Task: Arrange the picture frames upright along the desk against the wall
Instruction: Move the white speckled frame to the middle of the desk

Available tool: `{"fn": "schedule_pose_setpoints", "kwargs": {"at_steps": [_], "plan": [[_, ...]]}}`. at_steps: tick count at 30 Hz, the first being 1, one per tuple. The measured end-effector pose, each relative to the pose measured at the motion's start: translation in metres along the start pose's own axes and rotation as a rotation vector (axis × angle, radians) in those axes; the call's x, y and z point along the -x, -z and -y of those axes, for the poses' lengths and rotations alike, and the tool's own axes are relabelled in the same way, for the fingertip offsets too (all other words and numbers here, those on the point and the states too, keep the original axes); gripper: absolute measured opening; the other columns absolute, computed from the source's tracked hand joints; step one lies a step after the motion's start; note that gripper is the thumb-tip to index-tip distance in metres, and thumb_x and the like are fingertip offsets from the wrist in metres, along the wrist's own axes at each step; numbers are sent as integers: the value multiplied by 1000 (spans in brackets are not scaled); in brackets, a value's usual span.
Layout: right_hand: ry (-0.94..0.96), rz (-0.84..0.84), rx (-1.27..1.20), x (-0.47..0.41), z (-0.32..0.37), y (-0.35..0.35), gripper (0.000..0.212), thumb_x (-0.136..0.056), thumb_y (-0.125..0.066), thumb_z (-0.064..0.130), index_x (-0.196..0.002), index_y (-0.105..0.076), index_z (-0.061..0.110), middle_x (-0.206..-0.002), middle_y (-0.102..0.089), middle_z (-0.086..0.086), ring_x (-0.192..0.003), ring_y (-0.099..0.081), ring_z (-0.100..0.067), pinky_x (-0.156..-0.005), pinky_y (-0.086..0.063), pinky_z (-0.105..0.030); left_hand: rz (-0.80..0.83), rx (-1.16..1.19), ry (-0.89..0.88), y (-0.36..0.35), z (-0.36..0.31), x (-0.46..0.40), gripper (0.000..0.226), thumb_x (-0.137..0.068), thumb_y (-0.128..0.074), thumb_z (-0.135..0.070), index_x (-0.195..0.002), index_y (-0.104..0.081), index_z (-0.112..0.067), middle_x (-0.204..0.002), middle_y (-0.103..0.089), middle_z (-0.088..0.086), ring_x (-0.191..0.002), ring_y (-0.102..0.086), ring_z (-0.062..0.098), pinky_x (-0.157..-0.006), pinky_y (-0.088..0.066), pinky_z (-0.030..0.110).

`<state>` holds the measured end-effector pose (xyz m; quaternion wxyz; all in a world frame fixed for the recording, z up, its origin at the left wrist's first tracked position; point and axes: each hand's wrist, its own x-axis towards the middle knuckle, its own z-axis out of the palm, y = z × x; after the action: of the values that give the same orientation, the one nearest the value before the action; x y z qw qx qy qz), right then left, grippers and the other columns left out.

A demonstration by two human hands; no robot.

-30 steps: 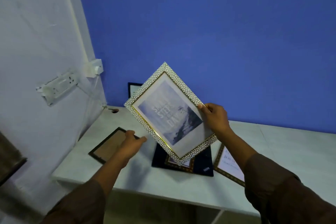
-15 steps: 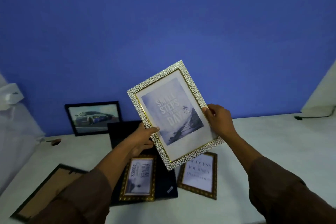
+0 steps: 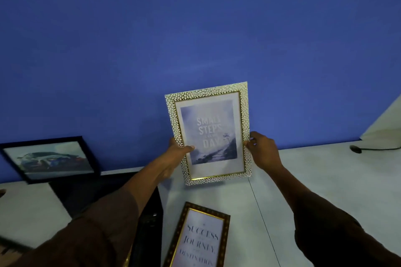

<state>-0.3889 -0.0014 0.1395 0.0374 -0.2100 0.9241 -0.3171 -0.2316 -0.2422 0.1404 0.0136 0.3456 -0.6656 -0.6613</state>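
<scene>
While held in both hands, white pebbled frame [image 3: 209, 132] shown upright, portrait, long axis near vertical w/ slight lean to the left at top; print side toward camera, back toward blue wall [image 3: 195, 39].

Head view, only view given:
- Left hand [image 3: 178, 154] closed on frame's left edge, thumb across the front, fingers hidden behind.
- Right hand [image 3: 260, 147] pinching right edge at about the same height, fingertips on the front border, rest wrapped behind. Both hands equally near, one per side; neither free.
- Bottom edge of frame close to desk [image 3: 325, 180] near the wall line; cannot tell whether touching or just above. Top edge near wall, gap not readable.
- Car picture frame [image 3: 52, 158] already propped against wall, well to the left, landscape.
- Brown-bordered frame [image 3: 201, 236] lying flat on desk, nearer the person, just below the held one; not yet stood up.
- Dark flat object [image 3: 86, 193] on desk under left forearm, identity unclear.
- Cable [image 3: 377, 148] at far right of desk, well apart.

Judged step: seating the held frame against wall. Key relation for next move: wall directly behind frame, desk directly below; needs bottom edge set down 1st, then top tipped back to lean. Risk: too steep a lean angle, base may slide fwd on smooth desk
</scene>
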Motion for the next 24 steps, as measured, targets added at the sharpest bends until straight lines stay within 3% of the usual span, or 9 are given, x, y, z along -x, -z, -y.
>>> {"fn": "schedule_pose_setpoints", "kwargs": {"at_steps": [3,7,11,16,21,24], "plan": [[-12,41,28,-27,-20,-18,10,-97,-58,23,-100,-57,13,-98,-72,-12,-91,-68,-38,-75,-54,-38,-13,-59,4,-10,7,-36,81,-85,-70,-43,-148,-22,-26,-147,-43,-7,-130,-45,21,-109,-39,45],[-44,108,61,-54,-40,-52,22,-98,-59,26,-114,-59,11,-111,-72,-13,-100,-67,-37,-74,-49,-33,-36,-106,12,-20,20,-76,88,-83,-72,-42,-152,-20,-24,-151,-43,-4,-136,-43,22,-115,-36,45],[-70,174,108,-79,-53,-76,27,-100,-54,34,-120,-55,15,-113,-70,-12,-102,-67,-35,-84,-55,-42,-99,-89,34,-31,29,-101,72,-92,-68,-26,-149,-24,-22,-143,-48,-4,-123,-47,18,-103,-40,35],[-61,202,138,-108,-71,-99,28,-99,-56,32,-119,-55,13,-113,-70,-13,-103,-67,-35,-82,-57,-42,-121,-93,107,-42,47,-130,72,-90,-71,-21,-146,-26,-20,-127,-50,-6,-113,-49,17,-91,-41,32],[-22,216,104,-117,-82,-106,26,-100,-55,33,-118,-56,14,-113,-72,-11,-98,-70,-34,-83,-59,-44,-182,-66,122,-48,57,-152,77,-88,-73,-16,-147,-23,-22,-126,-48,-6,-121,-50,23,-97,-46,40],[-36,216,88,-117,-87,-108,29,-101,-54,35,-122,-55,15,-118,-71,-9,-101,-70,-31,-86,-59,-44,-212,-51,108,-55,55,-154,82,-87,-74,-12,-150,-21,-19,-128,-46,-6,-118,-48,20,-94,-43,36]]}}
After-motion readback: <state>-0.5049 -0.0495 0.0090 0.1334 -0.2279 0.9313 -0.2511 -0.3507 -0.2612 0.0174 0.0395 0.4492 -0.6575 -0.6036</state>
